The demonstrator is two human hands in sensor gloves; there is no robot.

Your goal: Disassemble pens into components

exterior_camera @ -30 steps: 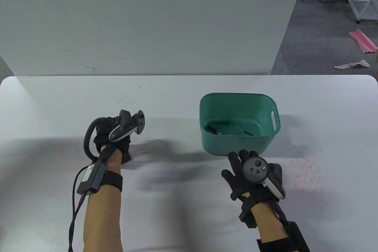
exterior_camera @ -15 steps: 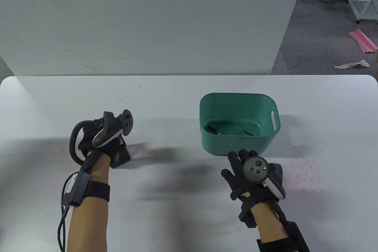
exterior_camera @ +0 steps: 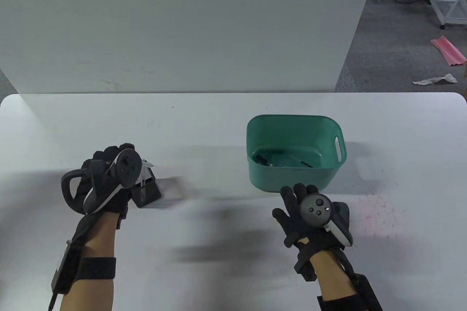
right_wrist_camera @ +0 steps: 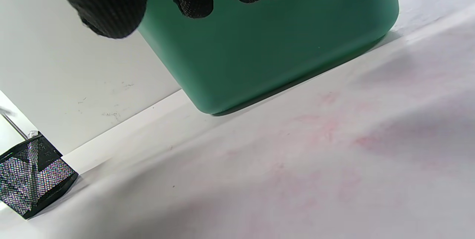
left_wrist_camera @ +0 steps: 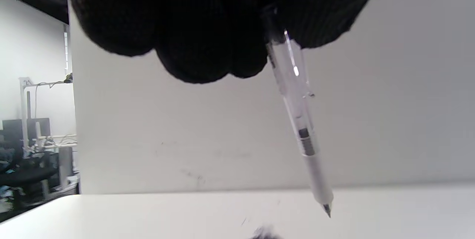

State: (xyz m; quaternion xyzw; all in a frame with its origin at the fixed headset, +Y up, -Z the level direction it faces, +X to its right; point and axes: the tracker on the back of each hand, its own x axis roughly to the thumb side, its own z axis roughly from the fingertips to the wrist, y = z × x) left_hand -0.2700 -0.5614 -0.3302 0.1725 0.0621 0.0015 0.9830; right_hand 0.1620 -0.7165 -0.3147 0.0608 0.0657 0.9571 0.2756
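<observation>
My left hand [exterior_camera: 105, 165] hovers just left of a black mesh pen holder [exterior_camera: 149, 191] and grips a clear pen [left_wrist_camera: 297, 109]. In the left wrist view the pen hangs from my curled fingers [left_wrist_camera: 193, 27], tip down above the white table. My right hand [exterior_camera: 295, 203] lies with straight, spread fingers on the table, its fingertips [right_wrist_camera: 111, 5] close to the front wall of the green bin [exterior_camera: 292, 179] and holding nothing. Dark pen parts [exterior_camera: 271, 161] lie on the bin's floor. The mesh holder [right_wrist_camera: 33, 176] also shows in the right wrist view, far left.
A white panel [exterior_camera: 182, 26] stands upright along the table's far edge. The bin [right_wrist_camera: 267, 46] has a handle slot [exterior_camera: 340, 147] on its right wall. A faint pink stain [exterior_camera: 375, 212] marks the table to the right of my right hand.
My left hand has moved left and toward me, away from the mesh holder, turning so its tracker faces up; the holder now shows beside it. The right hand has stayed put.
</observation>
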